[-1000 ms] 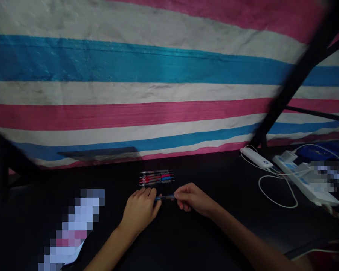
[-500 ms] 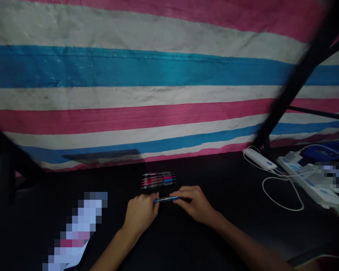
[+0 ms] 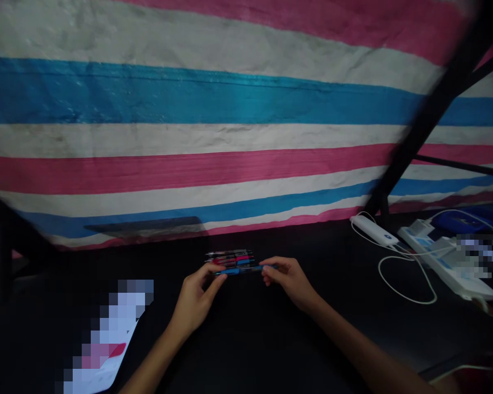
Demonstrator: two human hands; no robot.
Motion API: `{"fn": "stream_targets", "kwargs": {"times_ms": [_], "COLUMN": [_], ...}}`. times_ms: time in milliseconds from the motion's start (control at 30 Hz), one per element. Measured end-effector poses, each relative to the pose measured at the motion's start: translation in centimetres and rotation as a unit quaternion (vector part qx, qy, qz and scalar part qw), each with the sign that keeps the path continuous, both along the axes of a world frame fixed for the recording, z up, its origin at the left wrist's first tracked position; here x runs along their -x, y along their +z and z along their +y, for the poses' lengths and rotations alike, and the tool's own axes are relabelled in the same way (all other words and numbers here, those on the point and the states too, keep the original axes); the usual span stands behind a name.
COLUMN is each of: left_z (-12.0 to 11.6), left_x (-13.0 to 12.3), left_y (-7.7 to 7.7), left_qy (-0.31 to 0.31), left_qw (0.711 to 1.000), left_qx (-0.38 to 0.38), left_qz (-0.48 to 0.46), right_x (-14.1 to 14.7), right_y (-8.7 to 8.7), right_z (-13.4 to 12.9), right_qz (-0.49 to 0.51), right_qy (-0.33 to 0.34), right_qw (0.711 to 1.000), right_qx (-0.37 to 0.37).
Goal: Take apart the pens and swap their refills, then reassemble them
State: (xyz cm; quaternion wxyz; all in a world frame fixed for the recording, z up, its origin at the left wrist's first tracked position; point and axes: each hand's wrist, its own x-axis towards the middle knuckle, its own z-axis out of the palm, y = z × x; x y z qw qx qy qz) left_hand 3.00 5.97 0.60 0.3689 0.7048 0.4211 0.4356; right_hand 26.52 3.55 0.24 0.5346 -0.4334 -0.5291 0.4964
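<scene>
A blue pen [image 3: 245, 270] is held lengthwise between the two hands, just on the near side of the row of pens [image 3: 230, 255]. Its left end is pinched between the thumb and fingers of the left hand [image 3: 199, 290]; its right end is gripped by the thumb and index finger of the right hand [image 3: 286, 278], with the other fingers curled in. Whether the table [image 3: 271, 339] is touched by the pen cannot be told. The pens in the row are laid side by side, roughly parallel to the held one, and its nearest members are partly hidden by the left hand and the blue pen.

The row is set a little in from the far edge of the table, where the striped sheet [image 3: 246, 106] is met. Between the forearms, a broad stretch of black tabletop is left toward the near side. To the left, well apart from the left hand, a lit device [image 3: 102, 355] is laid at a slant, its face mostly blurred. To the right, another stretch of tabletop is bounded by a looped cable [image 3: 426, 302], a white device [image 3: 373, 230] and a power strip [image 3: 447, 265]. Behind these, a slanting black bar [image 3: 425, 120] is seen near the far edge.
</scene>
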Motion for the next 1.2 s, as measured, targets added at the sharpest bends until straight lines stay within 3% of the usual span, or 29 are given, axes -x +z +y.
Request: {"fn": "stream_targets", "kwargs": {"times_ms": [333, 500, 667, 933, 1067, 1200], "left_z": [0.3, 0.4, 0.5, 0.3, 0.2, 0.1], "left_x": [0.1, -0.1, -0.1, -0.2, -0.3, -0.4], "left_y": [0.4, 0.0, -0.2, -0.1, 0.0, 0.0], "left_qy": [0.016, 0.046, 0.033, 0.001, -0.008, -0.01], "left_qw": [0.994, 0.981, 0.964, 0.945, 0.945, 0.947], "left_qx": [0.1, 0.14, 0.177, 0.214, 0.212, 0.207], "left_qz": [-0.037, -0.125, -0.194, -0.248, -0.247, -0.246], "right_x": [-0.1, 0.0, 0.0, -0.6, -0.5, -0.4], "right_y": [-0.6, -0.1, 0.2, -0.1, 0.5, 0.5], "right_z": [0.1, -0.2, -0.2, 0.0, -0.3, -0.2], "right_qz": [-0.019, -0.006, -0.017, -0.004, 0.03, -0.02], "right_qy": [0.008, 0.033, 0.06, 0.029, 0.038, 0.048], "right_qw": [0.996, 0.999, 0.995, 0.999, 0.997, 0.99], "right_qx": [-0.083, -0.009, 0.078, 0.021, 0.068, 0.133]}}
